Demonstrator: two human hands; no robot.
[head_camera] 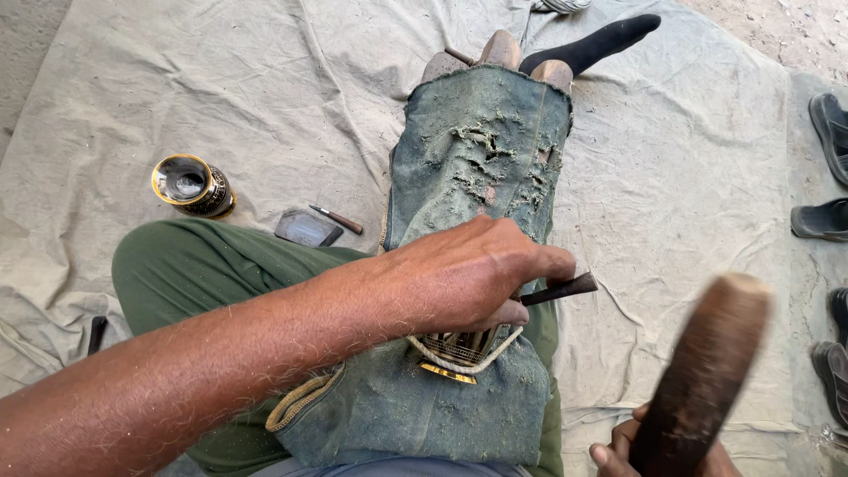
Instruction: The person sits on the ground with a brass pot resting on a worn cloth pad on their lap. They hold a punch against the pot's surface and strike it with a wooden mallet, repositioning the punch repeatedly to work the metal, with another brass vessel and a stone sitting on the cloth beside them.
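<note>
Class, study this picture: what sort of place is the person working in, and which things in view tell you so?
Probably a floor-level craft workspace, perhaps outdoors. A canvas sheet covers the ground, a worn denim pad lies over the legs, the right hand holds a wooden mallet, and sandals wait alongside.

We have a single view here, from the camera worn on the head, and it tilts steeply down over our own lap. We sit on the floor, so the lens looks along our outstretched leg toward the black-socked foot (pixel 609 40) at the top edge. It sits close: our left forearm fills the lower left corner, and the left hand (pixel 468 278) lands near the middle of the frame. The right hand (pixel 649 450) barely makes it in at the bottom edge. Around the lap we take in the pale ground cloth (pixel 291 88), out to the sandals (pixel 826 216) at the right border.
</note>
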